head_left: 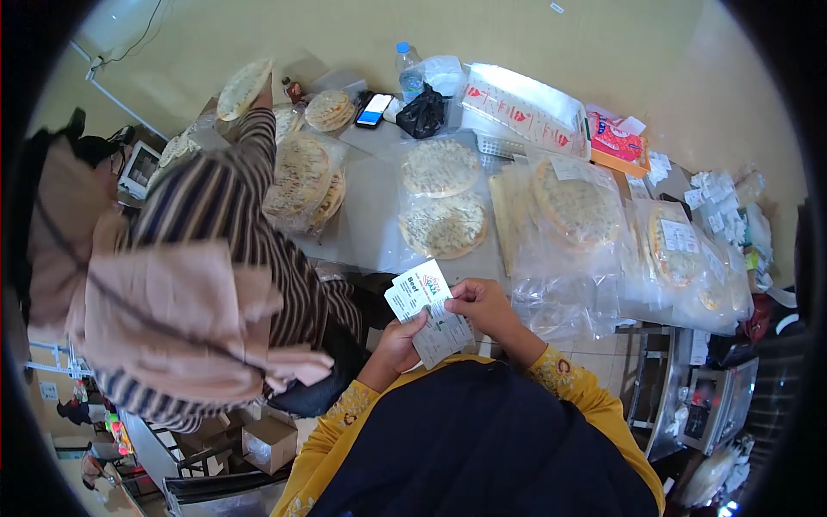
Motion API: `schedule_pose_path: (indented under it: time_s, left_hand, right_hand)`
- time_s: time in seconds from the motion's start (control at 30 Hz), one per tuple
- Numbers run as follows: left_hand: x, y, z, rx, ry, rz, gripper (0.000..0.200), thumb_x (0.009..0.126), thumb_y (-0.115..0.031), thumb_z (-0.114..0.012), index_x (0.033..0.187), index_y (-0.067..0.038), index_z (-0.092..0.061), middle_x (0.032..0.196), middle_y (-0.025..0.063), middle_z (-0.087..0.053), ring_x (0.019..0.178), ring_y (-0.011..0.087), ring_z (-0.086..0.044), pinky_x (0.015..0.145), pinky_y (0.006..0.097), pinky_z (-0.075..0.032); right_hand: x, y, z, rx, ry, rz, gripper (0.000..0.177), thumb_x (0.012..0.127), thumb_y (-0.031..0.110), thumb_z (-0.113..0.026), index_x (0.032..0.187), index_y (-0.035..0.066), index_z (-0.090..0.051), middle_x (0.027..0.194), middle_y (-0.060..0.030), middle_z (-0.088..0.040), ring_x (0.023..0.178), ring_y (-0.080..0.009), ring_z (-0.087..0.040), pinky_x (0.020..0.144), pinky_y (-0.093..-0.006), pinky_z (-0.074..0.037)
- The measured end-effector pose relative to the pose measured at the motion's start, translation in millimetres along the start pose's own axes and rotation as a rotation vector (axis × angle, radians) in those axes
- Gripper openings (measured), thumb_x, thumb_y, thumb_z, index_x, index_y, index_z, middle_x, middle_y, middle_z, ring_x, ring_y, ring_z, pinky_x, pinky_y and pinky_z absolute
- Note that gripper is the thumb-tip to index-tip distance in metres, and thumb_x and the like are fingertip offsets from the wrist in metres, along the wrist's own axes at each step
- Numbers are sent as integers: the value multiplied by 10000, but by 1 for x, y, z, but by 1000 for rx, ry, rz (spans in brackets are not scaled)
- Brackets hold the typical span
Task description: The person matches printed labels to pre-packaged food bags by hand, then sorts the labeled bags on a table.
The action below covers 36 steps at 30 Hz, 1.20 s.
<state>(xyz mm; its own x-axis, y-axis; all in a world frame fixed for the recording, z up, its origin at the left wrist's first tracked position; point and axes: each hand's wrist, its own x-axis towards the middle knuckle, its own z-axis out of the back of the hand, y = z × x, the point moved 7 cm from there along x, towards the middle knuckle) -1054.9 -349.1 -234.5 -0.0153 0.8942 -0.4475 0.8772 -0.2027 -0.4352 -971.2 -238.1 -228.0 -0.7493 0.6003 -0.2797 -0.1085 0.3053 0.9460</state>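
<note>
Our left hand (394,346) pinches the printed labels (422,295) beneath its thumb; our right hand (484,308) clasps their edge between thumb and finger. They lie at one o'clock from the left and nine from the right, touching both, so neither hand is nearer; their long axis runs from eleven to five o'clock. The paper looks thin, flat and crisp-edged. Outward at twelve o'clock we see two flat, pale, speckled rounds (441,226); at two, bagged rounds (575,205) under glossy, wrinkled film; at ten, a co-worker's striped sleeve (256,146).
</note>
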Motion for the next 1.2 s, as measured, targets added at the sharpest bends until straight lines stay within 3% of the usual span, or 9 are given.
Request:
schedule_pose_path:
  time_s: [0.23,0.3,0.43,0.63,0.8,0.93,1.03,1.2]
  left_hand:
    - [-1,-6,33,-59,-160,-63,410,908,-186,-464,1270,-12,-387,1225,146,-490,1142,322,-467,989,488,-334]
    - [-6,-8,48,-55,-274,-71,421,920,-193,-434,1286,2,-367,1264,157,-459,1169,316,-443,1011,480,-309]
    - [-16,-19,46,-3,-178,-145,416,937,-206,-396,1304,-12,-370,1313,115,-427,1194,279,-420,1014,444,-314]
    - [-16,-12,67,-80,-223,-72,419,946,-187,-358,1330,-24,-327,1356,87,-387,1245,286,-365,1043,443,-273]
    - [-8,-15,70,-98,-168,-52,431,947,-201,-360,1337,-26,-306,1358,89,-381,1244,292,-364,1043,450,-273]
    - [-11,-20,58,-42,-237,-58,421,949,-199,-349,1330,-23,-320,1335,108,-400,1229,300,-377,1034,453,-284]
    - [-10,-27,49,6,-264,-68,415,950,-199,-345,1324,-20,-332,1319,124,-411,1210,305,-396,1023,456,-296]
    - [-12,-25,56,-4,-285,-56,421,947,-213,-353,1320,-20,-340,1306,137,-417,1177,309,-428,1008,459,-315]
  right_hand:
    - [33,-43,1,236,-33,-224,133,750,86,-674,840,21,-601,724,-38,-612,611,-105,-567,546,-236,-452]
    - [46,-49,11,344,-175,-272,132,759,95,-665,846,31,-591,716,-39,-605,583,-113,-561,508,-247,-445]
    - [84,-93,50,450,-503,-282,120,776,96,-648,853,46,-571,689,-45,-594,497,-119,-530,412,-255,-407]
    - [122,-96,79,502,-707,-236,112,794,107,-634,847,56,-549,607,-26,-542,400,-113,-463,356,-240,-371]
    - [155,-76,79,677,-743,-183,118,800,99,-627,855,71,-527,631,-30,-540,463,-130,-506,406,-259,-422]
    - [191,-62,84,820,-740,-60,133,802,92,-621,873,69,-512,689,-48,-559,537,-160,-561,477,-282,-493]
    - [219,-55,86,853,-722,-12,115,813,53,-576,892,53,-494,795,-88,-571,635,-220,-611,559,-338,-544]
    - [250,-46,82,914,-789,-10,131,841,0,-464,965,-43,-470,900,-150,-549,681,-310,-626,593,-378,-563]
